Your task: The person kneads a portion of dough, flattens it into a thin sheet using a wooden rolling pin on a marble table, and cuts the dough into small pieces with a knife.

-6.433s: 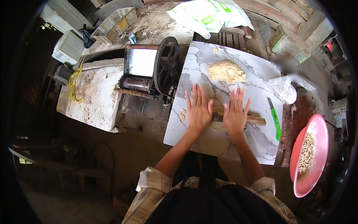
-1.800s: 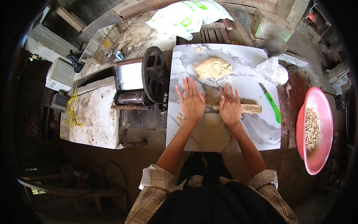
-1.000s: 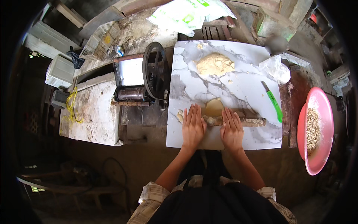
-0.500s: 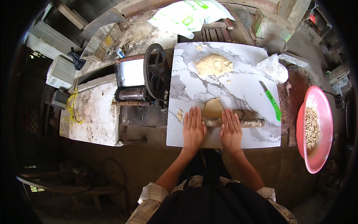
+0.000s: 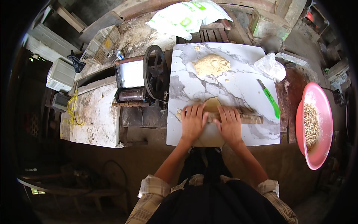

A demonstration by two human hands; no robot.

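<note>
A floury rolling pin (image 5: 252,119) lies crosswise near the front of a white marbled board (image 5: 257,136). Bent over its left part are the fingers of my left hand (image 5: 193,121). My right hand (image 5: 230,123) curls over it farther right, thumbs of both hands pointing inward. Between and under the hands runs a flattened strip of dough (image 5: 212,102), showing beyond the pin and again at the board's near edge. A big lump of dough (image 5: 211,65) rests farther back. To the right lies a green-handled knife (image 5: 271,99). Palms and the pin's left end are partly hidden.
Left of the board stands a roller machine with a dark handwheel (image 5: 155,72). A pink basin (image 5: 324,123) of short twisted dough pieces is at the right. A clear plastic bag (image 5: 271,67) sits on the board's far right corner; a white sack (image 5: 186,18) lies behind.
Both hands have gone from flat, outstretched fingers to fingers bent over the rolling pin. The dough lump and knife stay in place on the board; the whole view shifts slightly.
</note>
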